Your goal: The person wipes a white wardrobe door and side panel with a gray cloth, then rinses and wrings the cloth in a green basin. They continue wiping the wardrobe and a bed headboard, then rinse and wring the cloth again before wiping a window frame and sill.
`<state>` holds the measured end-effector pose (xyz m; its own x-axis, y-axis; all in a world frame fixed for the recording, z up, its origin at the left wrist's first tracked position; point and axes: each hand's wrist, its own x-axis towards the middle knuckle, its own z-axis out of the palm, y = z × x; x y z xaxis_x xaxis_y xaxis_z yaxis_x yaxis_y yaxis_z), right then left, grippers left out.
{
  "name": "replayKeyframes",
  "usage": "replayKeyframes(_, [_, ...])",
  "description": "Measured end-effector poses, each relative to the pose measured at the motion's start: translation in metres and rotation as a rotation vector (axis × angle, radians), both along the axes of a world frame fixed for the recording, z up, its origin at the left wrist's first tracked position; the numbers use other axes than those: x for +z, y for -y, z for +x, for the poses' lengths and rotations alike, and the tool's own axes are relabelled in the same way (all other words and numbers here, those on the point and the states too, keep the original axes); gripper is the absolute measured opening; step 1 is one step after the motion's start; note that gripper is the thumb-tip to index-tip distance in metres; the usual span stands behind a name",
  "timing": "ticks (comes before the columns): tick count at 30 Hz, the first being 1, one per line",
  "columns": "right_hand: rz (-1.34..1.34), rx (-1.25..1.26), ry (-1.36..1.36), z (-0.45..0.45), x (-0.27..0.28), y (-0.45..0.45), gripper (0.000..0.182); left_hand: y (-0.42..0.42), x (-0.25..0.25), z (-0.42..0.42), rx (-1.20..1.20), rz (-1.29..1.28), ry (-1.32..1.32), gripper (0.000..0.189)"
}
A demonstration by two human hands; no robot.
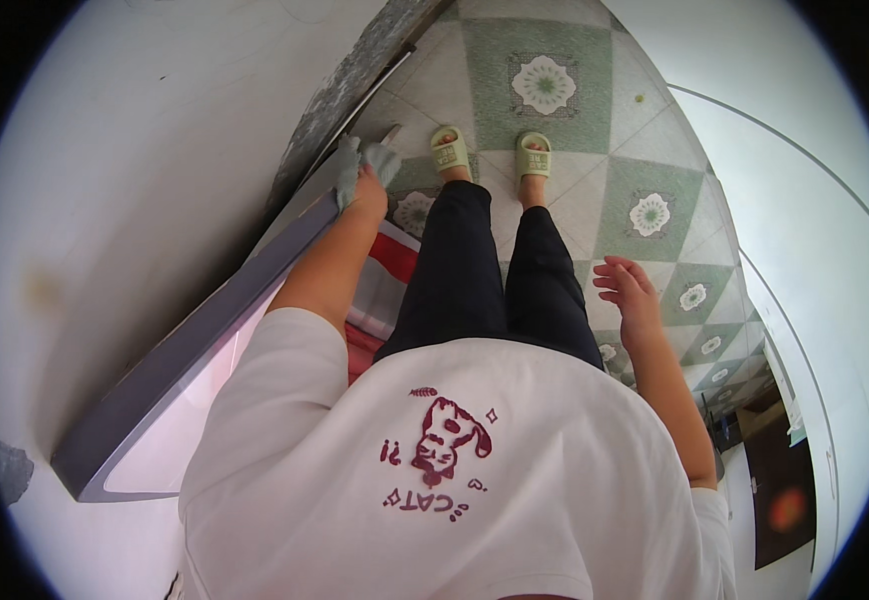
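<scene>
My left hand (369, 193) grips a grey-green cloth (348, 169) at the far end of a grey-framed panel (202, 330). The panel stands along the wall on my left, and its pale, pinkish glossy inner face shows below the frame. Part of the cloth hangs over the frame's end, and my forearm hides some of the edge. On the other side, my right hand (629, 289) is in the air beside my right thigh. Its fingers are loosely bent and slightly apart, with nothing in them.
Red, white and grey fabric or packaging (382, 277) lies low between the panel and my left leg. Green and white patterned tiles (547, 82) cover the floor. A white wall (142, 150) rises at left, and a dark doorway or door (779, 480) shows at lower right.
</scene>
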<state>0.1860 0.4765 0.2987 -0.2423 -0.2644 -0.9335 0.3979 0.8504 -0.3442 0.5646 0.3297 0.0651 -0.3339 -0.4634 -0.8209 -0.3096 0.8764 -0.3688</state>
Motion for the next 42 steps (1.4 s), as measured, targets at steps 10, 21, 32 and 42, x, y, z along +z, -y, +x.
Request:
replayKeyframes(10, [-0.041, 0.042, 0.095, 0.017, 0.012, 0.013, 0.026, -0.009, 0.074, -0.014, 1.397, 0.638, -0.445, 0.045])
replayKeyframes(21, [-0.506, -0.031, 0.087, 0.027, 0.099, 0.075, 0.038, 0.085, 0.307, -0.151, 2.017, 1.641, -1.485, 0.059])
replayKeyframes(32, [-0.756, -0.485, 0.239, -0.008, 0.174, 0.092, 0.045, 0.081, 0.429, -0.243, 1.361, 1.963, -0.947, 0.057])
replayKeyframes(42, [-1.342, -0.786, -0.653, -0.2, 0.387, 0.09, 0.04, 0.118, 0.43, -0.235, 1.402, 1.596, -1.21, 0.046])
